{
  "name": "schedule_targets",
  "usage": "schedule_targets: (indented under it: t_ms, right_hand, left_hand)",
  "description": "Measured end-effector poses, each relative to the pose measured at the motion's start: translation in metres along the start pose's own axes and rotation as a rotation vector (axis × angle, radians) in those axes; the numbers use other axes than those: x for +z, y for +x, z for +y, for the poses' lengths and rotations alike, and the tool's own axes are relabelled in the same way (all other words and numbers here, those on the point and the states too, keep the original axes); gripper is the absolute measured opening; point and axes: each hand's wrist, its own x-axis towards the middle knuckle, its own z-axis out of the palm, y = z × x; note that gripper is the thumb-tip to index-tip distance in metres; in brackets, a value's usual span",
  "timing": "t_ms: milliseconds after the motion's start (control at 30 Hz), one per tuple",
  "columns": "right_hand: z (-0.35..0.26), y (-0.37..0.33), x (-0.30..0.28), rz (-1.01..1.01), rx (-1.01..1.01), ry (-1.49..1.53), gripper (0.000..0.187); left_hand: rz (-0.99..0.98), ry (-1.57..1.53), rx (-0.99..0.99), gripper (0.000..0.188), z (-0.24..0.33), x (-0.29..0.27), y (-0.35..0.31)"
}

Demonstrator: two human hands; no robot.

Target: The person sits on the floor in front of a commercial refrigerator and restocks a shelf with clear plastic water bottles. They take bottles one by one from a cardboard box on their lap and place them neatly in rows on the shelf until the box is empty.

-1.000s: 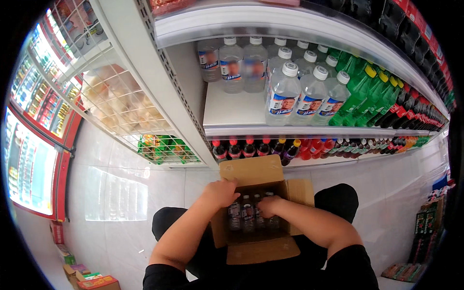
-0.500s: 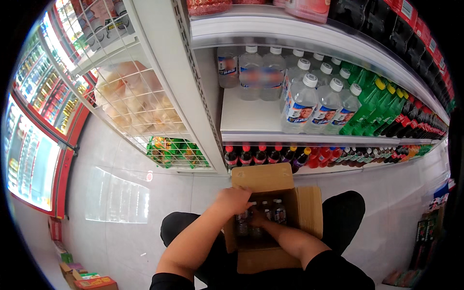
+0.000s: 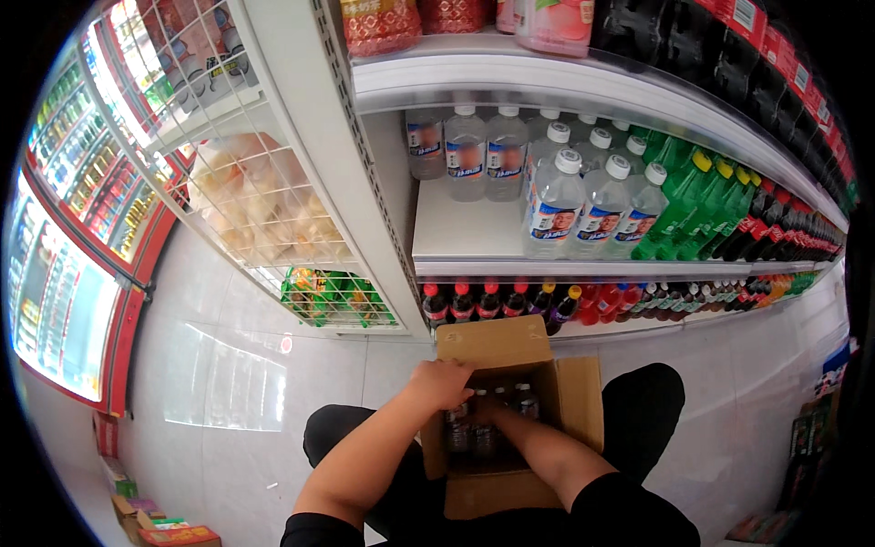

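OK so I'm standing here watching this person, and the open brown cardboard box [image 3: 435,454] is sitting between their black-clad knees [image 3: 643,410], just in front of the shelving. The opening part is looking done to me: 3 brown cardboard flaps [image 3: 493,341] are showing folded outward. The rest is looking partway at best, since at least 3 clear plastic bottles with pale caps [image 3: 528,407] are standing inside the box. At least 6 larger-looking clear bottles with white caps and blue labels [image 3: 553,216] are standing on the white metal shelf [image 3: 465,232] beyond.

The left hand [image 3: 440,384] is resting at the box's left rim, near the back corner, but its fingertips aren't showing well, so I can't tell if it's gripping. The right hand [image 3: 486,410] is sitting down among the boxed bottles; shadow is hiding its fingers, so holding or only touching? Can't tell.

Also, the left forearm [image 3: 369,456] is covering part of the box's left side, the right forearm [image 3: 556,453] is blocking some of the inside, and darkness is making any full bottle count impossible.
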Motion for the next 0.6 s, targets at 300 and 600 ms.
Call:
schedule_targets:
  t_ms: [300,600]
  right_hand:
    - [0.0,-0.026,-0.027,0.03,-0.1,0.051,0.085]
    - [-0.073,-0.082,-0.153,0.013,-0.231,0.019,0.062]
  left_hand:
    - [-0.003,-0.005,0.002,0.047,0.0,0.0,0.002]
    - [0.077,-0.09,0.032,0.044,-0.013,0.002,-0.001]
